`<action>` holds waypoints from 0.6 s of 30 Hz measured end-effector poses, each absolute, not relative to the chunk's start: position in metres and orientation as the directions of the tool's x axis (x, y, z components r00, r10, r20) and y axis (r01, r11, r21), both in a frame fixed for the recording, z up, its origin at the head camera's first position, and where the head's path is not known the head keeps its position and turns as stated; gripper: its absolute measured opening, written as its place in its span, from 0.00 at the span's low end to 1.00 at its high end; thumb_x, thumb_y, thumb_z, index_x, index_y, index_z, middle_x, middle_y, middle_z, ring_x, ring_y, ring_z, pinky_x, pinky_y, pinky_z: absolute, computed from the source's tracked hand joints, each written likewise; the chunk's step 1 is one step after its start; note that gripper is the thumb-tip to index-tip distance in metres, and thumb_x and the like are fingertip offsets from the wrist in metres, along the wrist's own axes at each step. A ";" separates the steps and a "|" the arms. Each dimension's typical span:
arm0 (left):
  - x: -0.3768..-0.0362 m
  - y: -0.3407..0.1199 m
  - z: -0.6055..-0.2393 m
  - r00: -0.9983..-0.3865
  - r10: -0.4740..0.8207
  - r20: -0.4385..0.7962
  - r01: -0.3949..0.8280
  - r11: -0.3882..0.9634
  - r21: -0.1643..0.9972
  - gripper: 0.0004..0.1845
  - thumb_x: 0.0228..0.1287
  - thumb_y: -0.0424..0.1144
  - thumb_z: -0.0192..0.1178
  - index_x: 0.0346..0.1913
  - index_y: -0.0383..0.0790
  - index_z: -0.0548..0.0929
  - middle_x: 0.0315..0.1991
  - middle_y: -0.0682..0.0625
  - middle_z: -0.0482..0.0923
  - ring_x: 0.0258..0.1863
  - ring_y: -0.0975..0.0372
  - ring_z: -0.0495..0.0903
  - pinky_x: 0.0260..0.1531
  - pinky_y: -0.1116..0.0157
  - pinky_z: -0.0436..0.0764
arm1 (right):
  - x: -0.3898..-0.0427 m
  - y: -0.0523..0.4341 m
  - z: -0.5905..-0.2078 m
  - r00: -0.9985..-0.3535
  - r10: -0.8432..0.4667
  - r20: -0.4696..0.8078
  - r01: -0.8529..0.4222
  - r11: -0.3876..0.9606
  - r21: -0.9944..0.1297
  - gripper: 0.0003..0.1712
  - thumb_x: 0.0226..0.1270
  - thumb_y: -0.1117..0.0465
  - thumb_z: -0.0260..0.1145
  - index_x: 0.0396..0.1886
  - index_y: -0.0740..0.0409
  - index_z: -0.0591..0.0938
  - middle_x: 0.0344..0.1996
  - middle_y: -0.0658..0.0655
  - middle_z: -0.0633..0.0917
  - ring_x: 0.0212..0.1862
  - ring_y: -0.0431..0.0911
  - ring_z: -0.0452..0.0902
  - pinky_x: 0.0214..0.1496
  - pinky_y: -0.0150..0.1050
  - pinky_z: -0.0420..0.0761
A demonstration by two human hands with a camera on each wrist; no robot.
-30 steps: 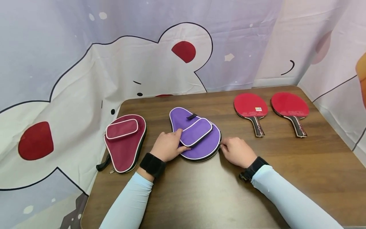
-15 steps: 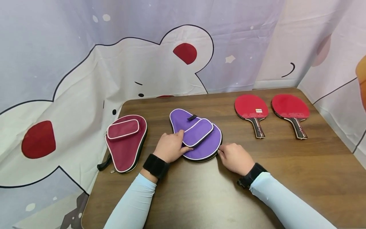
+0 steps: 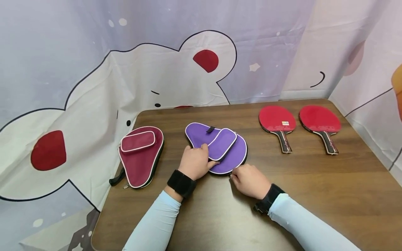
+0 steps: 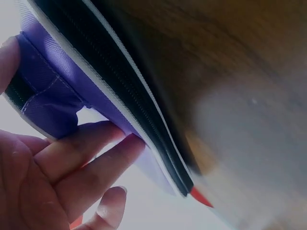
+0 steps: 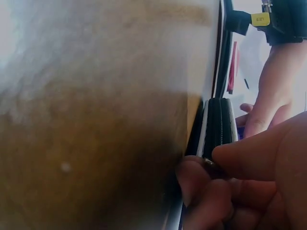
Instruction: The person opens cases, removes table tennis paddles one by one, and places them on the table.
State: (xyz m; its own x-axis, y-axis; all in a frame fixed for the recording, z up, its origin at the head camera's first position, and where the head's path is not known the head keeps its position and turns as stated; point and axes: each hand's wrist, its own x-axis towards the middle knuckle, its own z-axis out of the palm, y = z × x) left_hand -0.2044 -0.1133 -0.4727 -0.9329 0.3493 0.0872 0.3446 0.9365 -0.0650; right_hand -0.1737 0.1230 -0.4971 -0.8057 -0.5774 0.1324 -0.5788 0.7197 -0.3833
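A purple table tennis paddle case (image 3: pixel 235 156) with white piping and a raised pocket (image 3: pixel 222 144) lies on the table. My left hand (image 3: pixel 194 163) holds it at the pocket, one digit on the pocket and other fingers against the fabric below, as the left wrist view shows. Along the case's black side runs a zipper (image 4: pixel 125 81). At the near edge, my right hand (image 3: pixel 251 182) pinches a small metal zipper pull (image 5: pixel 209 164) between thumb and finger. Most of the pull is hidden by the fingers.
To the left lies a maroon paddle case (image 3: pixel 139 164) with a black strap (image 3: pixel 117 177). Two red table tennis paddles (image 3: pixel 277 119) (image 3: pixel 320 119) rest at the back right of the wooden table (image 3: pixel 314 195). A printed curtain (image 3: pixel 150 76) hangs behind.
My right hand has moved left and nearer along the purple case's rounded edge with the zipper pull. The left hand and the case have shifted slightly right, and the case has turned a little.
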 end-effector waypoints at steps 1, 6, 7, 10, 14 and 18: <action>-0.204 -0.112 -0.473 -0.934 0.345 0.093 0.339 0.938 -0.071 0.37 0.70 0.74 0.65 0.46 0.37 0.81 0.18 0.51 0.77 0.24 0.56 0.86 0.40 0.55 0.76 | -0.173 0.122 -0.498 -0.809 -0.571 0.136 -0.576 0.728 -0.371 0.14 0.71 0.65 0.73 0.23 0.50 0.84 0.19 0.47 0.80 0.25 0.48 0.83 0.30 0.52 0.83; -0.198 -0.105 -0.476 -0.934 0.330 0.135 0.316 0.941 -0.119 0.37 0.69 0.72 0.67 0.47 0.35 0.83 0.22 0.49 0.81 0.25 0.53 0.87 0.41 0.53 0.79 | -0.169 0.114 -0.498 -0.813 -0.558 0.166 -0.581 0.759 -0.294 0.16 0.70 0.62 0.74 0.20 0.51 0.83 0.19 0.51 0.81 0.25 0.55 0.85 0.28 0.56 0.83; -0.196 -0.104 -0.476 -0.932 0.330 0.151 0.313 0.942 -0.123 0.37 0.68 0.72 0.68 0.46 0.35 0.83 0.23 0.48 0.81 0.25 0.53 0.87 0.40 0.53 0.80 | -0.169 0.113 -0.498 -0.811 -0.558 0.177 -0.585 0.761 -0.280 0.17 0.69 0.62 0.74 0.19 0.51 0.82 0.18 0.52 0.81 0.24 0.56 0.84 0.27 0.56 0.83; -0.191 -0.098 -0.476 -0.926 0.323 0.196 0.298 0.943 -0.145 0.35 0.68 0.71 0.68 0.42 0.36 0.81 0.25 0.48 0.80 0.25 0.53 0.86 0.37 0.53 0.80 | -0.167 0.109 -0.497 -0.802 -0.561 0.203 -0.596 0.763 -0.248 0.18 0.68 0.63 0.74 0.17 0.52 0.80 0.17 0.52 0.79 0.22 0.57 0.82 0.24 0.57 0.81; -0.184 -0.095 -0.473 -0.918 0.310 0.249 0.280 0.948 -0.149 0.35 0.66 0.72 0.70 0.36 0.39 0.79 0.22 0.49 0.76 0.23 0.54 0.84 0.33 0.55 0.80 | -0.166 0.108 -0.497 -0.802 -0.561 0.206 -0.598 0.759 -0.259 0.20 0.67 0.63 0.74 0.16 0.51 0.77 0.15 0.51 0.77 0.20 0.55 0.81 0.23 0.56 0.80; -0.181 -0.100 -0.467 -0.926 0.316 0.208 0.303 0.949 -0.090 0.36 0.64 0.74 0.71 0.33 0.40 0.80 0.18 0.50 0.75 0.21 0.53 0.84 0.31 0.54 0.81 | -0.170 0.118 -0.499 -0.801 -0.568 0.188 -0.597 0.738 -0.313 0.20 0.69 0.62 0.75 0.17 0.48 0.79 0.16 0.47 0.77 0.21 0.51 0.81 0.24 0.53 0.80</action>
State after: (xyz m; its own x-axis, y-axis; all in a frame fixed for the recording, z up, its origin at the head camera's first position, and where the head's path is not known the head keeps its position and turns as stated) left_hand -0.1815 -0.0999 -0.4673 -0.9257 0.3157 0.2083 0.3032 0.9486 -0.0903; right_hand -0.1700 0.1184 -0.4989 -0.8011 -0.5683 0.1877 -0.5972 0.7384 -0.3133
